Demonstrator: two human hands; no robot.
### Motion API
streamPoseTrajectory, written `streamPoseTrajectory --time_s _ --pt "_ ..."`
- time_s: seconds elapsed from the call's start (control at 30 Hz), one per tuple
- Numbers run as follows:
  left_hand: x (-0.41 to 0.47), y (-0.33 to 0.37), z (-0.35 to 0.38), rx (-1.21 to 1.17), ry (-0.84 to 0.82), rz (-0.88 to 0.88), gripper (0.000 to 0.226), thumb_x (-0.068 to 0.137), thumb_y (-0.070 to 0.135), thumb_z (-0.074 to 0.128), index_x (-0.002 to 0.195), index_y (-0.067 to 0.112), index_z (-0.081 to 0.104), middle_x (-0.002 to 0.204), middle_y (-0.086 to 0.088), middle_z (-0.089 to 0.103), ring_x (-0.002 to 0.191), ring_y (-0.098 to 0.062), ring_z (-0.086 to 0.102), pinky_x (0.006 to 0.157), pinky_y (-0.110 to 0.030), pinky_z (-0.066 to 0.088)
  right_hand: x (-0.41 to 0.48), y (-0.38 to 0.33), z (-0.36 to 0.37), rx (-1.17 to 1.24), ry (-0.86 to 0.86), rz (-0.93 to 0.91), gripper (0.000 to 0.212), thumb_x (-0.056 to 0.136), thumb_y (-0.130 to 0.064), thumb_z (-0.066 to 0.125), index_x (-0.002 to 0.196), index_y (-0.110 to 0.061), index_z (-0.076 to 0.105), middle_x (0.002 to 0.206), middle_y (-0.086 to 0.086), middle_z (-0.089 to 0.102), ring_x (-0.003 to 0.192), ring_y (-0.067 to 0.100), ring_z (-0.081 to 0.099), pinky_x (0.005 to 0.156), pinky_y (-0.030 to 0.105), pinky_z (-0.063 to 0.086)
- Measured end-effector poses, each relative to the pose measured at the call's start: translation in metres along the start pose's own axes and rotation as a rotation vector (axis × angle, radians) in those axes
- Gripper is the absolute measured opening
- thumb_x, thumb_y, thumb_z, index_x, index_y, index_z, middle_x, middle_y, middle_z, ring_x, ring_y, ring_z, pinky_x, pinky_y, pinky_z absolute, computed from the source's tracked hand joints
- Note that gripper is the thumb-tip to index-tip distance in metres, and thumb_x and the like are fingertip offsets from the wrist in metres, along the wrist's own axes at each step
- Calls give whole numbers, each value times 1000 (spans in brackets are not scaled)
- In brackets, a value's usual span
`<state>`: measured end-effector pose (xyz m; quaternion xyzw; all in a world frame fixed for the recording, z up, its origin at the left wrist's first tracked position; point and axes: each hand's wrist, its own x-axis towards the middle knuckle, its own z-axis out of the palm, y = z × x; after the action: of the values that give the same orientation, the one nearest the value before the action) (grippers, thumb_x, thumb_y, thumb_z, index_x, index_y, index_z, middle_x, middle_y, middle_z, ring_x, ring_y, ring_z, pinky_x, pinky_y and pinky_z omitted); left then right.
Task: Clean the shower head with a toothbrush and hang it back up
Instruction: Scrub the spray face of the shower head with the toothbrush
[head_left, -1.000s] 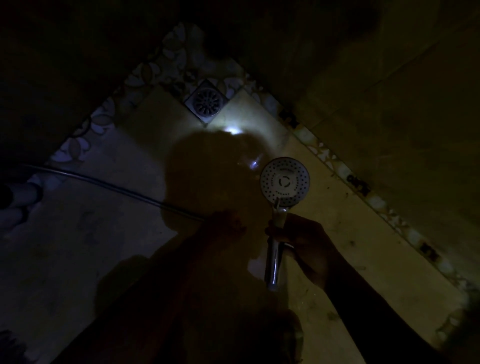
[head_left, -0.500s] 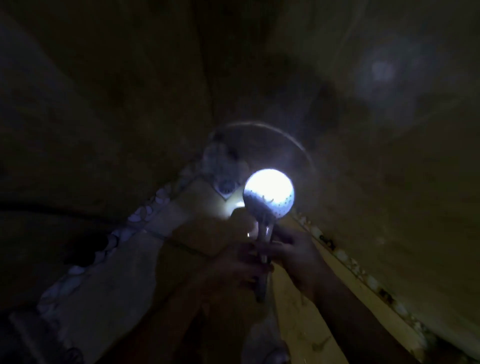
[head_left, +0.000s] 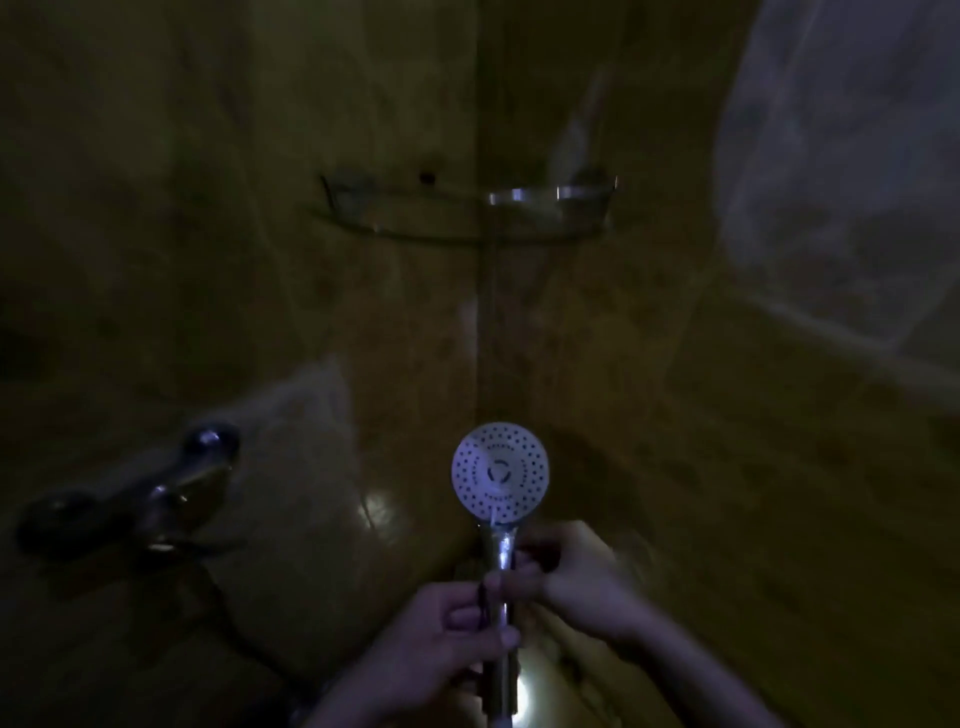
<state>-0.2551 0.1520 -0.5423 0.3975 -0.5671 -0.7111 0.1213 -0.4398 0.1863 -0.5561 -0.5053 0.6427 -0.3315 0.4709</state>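
Observation:
The room is very dark. A round white shower head (head_left: 500, 472) with rings of small holes faces me, lit by a small light. Its chrome handle (head_left: 503, 623) runs straight down from it. My left hand (head_left: 447, 631) is wrapped around the handle's middle from the left. My right hand (head_left: 571, 577) grips the handle just under the head from the right. A thin dark object lies against the handle by my left fingers; I cannot tell if it is the toothbrush.
A chrome tap mixer (head_left: 140, 504) sticks out of the left wall. A corner shelf with a metal rail (head_left: 550, 200) hangs high in the wall corner. Tiled walls close in on both sides. A pale surface (head_left: 852, 171) fills the upper right.
The view has swung up from the floor and drain to the wall corner. The shower head rose with it, and my left hand has come onto the handle.

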Motion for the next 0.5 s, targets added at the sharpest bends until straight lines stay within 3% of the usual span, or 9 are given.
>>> streamPoseTrajectory --time_s 0.1,0.2,0.3,0.43,0.5 --pt "-32 30 -19 38 21 103 38 86 1 76 122 -4 66 111 -24 75 101 -23 68 96 -40 55 -11 -86 -19 -79 -50 -152 29 85 -31 77 82 -4 67 71 -4 57 71 8 48 68 35 42" --pt "-43 72 -50 19 53 200 51 66 20 87 113 4 73 107 -19 79 98 -21 73 89 -31 58 -16 -157 -37 -179 -13 -254 24 90 -28 74 100 -7 76 94 7 77 87 7 62 87 41 53" --pt "-59 108 -77 79 118 273 45 61 30 89 99 9 77 101 -15 81 96 -19 74 84 -28 60 -15 -215 -57 -249 162 -364 25 90 -23 75 113 -14 76 104 -1 78 95 7 71 91 32 56" --pt "-69 148 -114 136 172 354 31 74 17 88 100 8 74 103 -12 80 94 -19 77 77 -27 61 14 -270 -82 -270 466 -421 29 89 -21 75 116 -12 71 100 -4 72 82 -3 64 80 12 51" --pt "-70 166 -128 121 202 381 30 72 15 85 99 8 74 101 -9 81 92 -17 77 75 -27 60 40 -286 -92 -387 600 -368 26 92 -19 71 116 -9 69 107 5 73 91 13 70 85 23 56"
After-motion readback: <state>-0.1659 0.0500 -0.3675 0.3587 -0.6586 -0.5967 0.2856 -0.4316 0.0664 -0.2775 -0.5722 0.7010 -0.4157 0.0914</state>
